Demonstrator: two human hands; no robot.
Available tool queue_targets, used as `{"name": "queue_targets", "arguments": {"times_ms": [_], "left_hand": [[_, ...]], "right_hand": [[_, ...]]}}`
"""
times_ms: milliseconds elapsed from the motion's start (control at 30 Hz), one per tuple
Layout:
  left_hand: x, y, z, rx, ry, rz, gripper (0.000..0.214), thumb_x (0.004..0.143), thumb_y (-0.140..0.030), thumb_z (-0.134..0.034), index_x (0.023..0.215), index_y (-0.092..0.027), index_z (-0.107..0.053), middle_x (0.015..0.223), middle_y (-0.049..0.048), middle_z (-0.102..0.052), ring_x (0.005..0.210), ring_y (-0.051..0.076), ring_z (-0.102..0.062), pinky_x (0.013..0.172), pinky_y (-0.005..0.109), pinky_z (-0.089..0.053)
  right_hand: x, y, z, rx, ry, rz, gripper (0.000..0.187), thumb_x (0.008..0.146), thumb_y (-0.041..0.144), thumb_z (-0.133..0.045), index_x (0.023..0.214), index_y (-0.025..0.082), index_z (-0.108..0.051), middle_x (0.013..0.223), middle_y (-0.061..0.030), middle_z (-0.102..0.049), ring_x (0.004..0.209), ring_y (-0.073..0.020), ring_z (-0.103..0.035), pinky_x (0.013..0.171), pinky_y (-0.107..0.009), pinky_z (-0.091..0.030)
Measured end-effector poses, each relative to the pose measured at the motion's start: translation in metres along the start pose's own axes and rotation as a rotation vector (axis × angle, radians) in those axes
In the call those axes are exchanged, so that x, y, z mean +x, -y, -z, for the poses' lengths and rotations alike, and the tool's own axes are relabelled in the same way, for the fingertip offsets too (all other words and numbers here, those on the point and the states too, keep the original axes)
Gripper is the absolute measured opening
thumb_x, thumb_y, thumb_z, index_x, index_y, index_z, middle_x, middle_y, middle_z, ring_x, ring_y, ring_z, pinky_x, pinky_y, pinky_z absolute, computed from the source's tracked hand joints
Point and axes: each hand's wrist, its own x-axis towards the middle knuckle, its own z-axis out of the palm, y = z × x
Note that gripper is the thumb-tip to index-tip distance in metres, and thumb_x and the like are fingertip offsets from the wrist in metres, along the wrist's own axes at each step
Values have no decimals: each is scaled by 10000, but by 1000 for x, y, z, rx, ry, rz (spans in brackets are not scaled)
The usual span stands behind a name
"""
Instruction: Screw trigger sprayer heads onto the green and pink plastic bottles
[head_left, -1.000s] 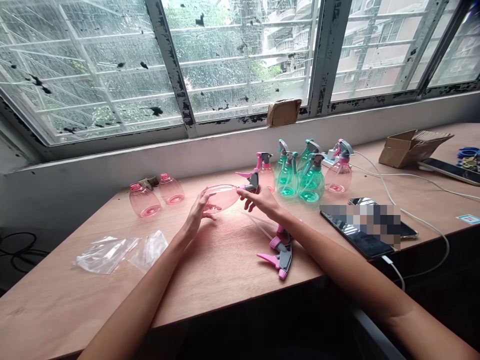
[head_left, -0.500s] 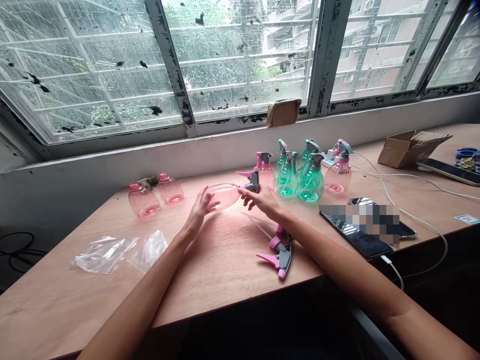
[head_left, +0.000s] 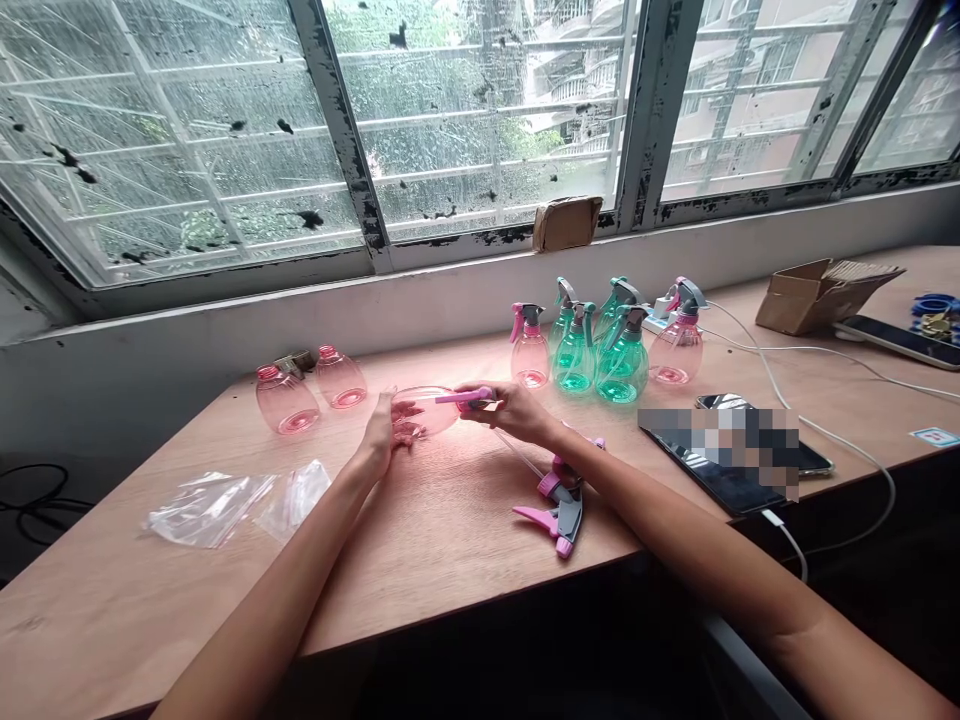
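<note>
A clear pink spray bottle (head_left: 429,410) lies tilted on its side between my two hands, its neck toward the right. My left hand (head_left: 386,430) is wrapped round the base end of it. At the neck, my right hand (head_left: 506,408) grips the pink and grey spray head (head_left: 474,398), its pink trigger pointing left. Whether the head is fully seated on the neck is hidden by my fingers. Below my right forearm a loose spray head (head_left: 561,515) with a pink trigger lies on the table, beside another one partly covered by the arm.
Two open pink bottles (head_left: 288,402) stand at the left. Behind my right hand are pink bottles (head_left: 531,350) and several green spray bottles (head_left: 621,365) with heads on. Plastic bags (head_left: 217,508), phones (head_left: 709,470), cables and a cardboard box (head_left: 806,297) lie about the wooden table (head_left: 420,560).
Both hands and the bottle have shifted slightly left and down. The spray head has turned, its trigger now lying across the front, and my right hand has closed round it.
</note>
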Motion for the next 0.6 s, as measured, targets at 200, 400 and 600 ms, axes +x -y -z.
{"name": "queue_targets", "arguments": {"times_ms": [200, 400, 600], "left_hand": [[-2, -2, 5, 0, 41, -67, 293, 1003, -349, -640, 1223, -154, -637, 1192, 86, -685, 981, 228, -702, 842, 419, -608], [-14, -6, -1, -82, 225, -248, 343, 1007, -395, -622, 1258, -162, -629, 1296, 106, -654, 1107, 266, -670, 940, 479, -566], [-17, -5, -8, -111, 317, -280, 414, 998, -435, -613, 1321, -175, -600, 1422, 117, -591, 1264, 305, -589, 1068, 546, -464]], "right_hand": [[0, 4, 0, -43, 6, 62, 332, 738, 285, -860, 1057, 216, -802, 1004, -38, -802, 938, -234, -718, 853, -327, -537], [0, 5, 6, 53, -72, -86, 349, 820, 510, -777, 884, 168, -744, 659, 4, -672, 556, -167, -662, 439, -242, -489], [3, 7, 10, 182, -138, -164, 448, 801, 584, -769, 920, 159, -689, 671, 26, -604, 526, -134, -628, 410, -222, -502]]}}
